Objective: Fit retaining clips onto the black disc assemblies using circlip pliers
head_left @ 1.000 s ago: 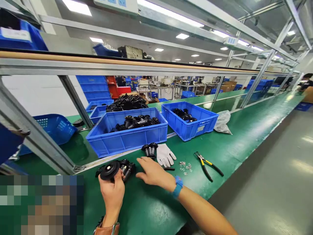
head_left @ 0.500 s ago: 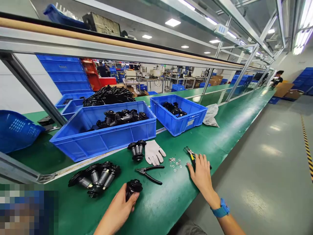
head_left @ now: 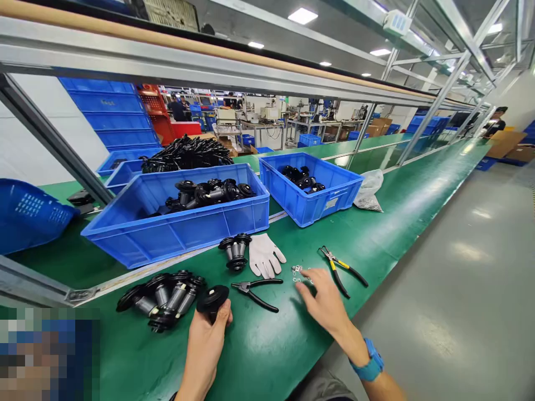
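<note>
My left hand [head_left: 208, 340] grips a black round-flanged part [head_left: 212, 299] upright over the green bench. My right hand [head_left: 326, 303] reaches with fingers spread to a scatter of small metal rings [head_left: 297, 271], its fingertips at the rings. Black pliers [head_left: 256, 292] lie between the two hands. Yellow-handled pliers [head_left: 340, 267] lie just right of the rings. A pile of black and metal parts [head_left: 163, 298] lies left of my left hand. Behind the pliers stand two or three upright parts [head_left: 234, 250] next to a white glove [head_left: 264, 255].
Two blue bins with black parts, a near one [head_left: 184, 223] and a right one [head_left: 311, 192], sit at the back of the green bench [head_left: 267, 356]. A clear bag [head_left: 370, 189] lies right of them. A blue basket [head_left: 29, 214] is at far left. A metal frame runs overhead.
My right hand left the yellow-handled pliers and moved left to the rings. My left hand raised the black part, with its flange now facing up.
</note>
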The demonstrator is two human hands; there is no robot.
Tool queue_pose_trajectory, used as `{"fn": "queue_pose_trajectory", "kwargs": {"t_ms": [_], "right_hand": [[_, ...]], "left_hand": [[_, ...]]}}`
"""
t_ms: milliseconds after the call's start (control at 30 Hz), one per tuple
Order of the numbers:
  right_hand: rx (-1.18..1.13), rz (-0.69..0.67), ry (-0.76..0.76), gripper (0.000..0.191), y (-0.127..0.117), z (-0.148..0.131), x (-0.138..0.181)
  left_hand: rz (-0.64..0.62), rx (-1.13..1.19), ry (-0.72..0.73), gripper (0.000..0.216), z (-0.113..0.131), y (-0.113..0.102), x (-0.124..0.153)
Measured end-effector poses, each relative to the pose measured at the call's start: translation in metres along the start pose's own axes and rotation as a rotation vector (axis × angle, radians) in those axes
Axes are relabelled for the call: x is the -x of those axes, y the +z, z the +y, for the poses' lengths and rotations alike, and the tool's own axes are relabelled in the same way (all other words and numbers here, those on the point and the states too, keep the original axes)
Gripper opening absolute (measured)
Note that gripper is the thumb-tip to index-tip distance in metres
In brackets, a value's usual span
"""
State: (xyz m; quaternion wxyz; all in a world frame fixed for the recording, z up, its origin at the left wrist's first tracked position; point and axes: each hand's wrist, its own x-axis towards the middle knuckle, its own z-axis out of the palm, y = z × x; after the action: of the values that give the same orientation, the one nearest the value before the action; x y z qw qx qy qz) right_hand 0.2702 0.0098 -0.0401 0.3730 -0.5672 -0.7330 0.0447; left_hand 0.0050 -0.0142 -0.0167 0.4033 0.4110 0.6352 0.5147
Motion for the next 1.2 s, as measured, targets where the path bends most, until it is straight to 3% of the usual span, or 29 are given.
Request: {"fn": "queue_pose_trajectory", "kwargs": {"t_ms": [67, 133, 300, 533, 933, 1200], "right_hand": [[-0.029, -0.103, -0.092, 0.031, 0.013, -0.025, -0.004], [0.02, -0.22, -0.146, 0.058, 0.029, -0.051, -0.007], [0.168, -0.27, -0.01, 0.069, 0.054, -0.08, -0.001], [0.143, -0.252, -0.058, 0.073, 0.046, -0.063, 0.01], [0.006, -0.17, -0.067, 0.05, 0.054, -0.043, 0.013], [-0.263, -0.114, -0.006, 0.052, 0.058, -0.028, 0.017]], "left_hand": [[-0.014, -0.007, -0.008, 0.061, -0.002, 0.0, -0.001], [-0.015, -0.013, -0.014, 0.059, -0.003, -0.002, -0.003], [0.003, 0.021, 0.001, 0.054, -0.008, -0.008, -0.009], [-0.01, 0.032, 0.024, 0.051, -0.01, -0.01, -0.01], [-0.079, -0.027, -0.042, 0.055, -0.007, -0.002, -0.003], [-0.07, -0.034, -0.023, 0.057, -0.003, -0.002, -0.002]]}}
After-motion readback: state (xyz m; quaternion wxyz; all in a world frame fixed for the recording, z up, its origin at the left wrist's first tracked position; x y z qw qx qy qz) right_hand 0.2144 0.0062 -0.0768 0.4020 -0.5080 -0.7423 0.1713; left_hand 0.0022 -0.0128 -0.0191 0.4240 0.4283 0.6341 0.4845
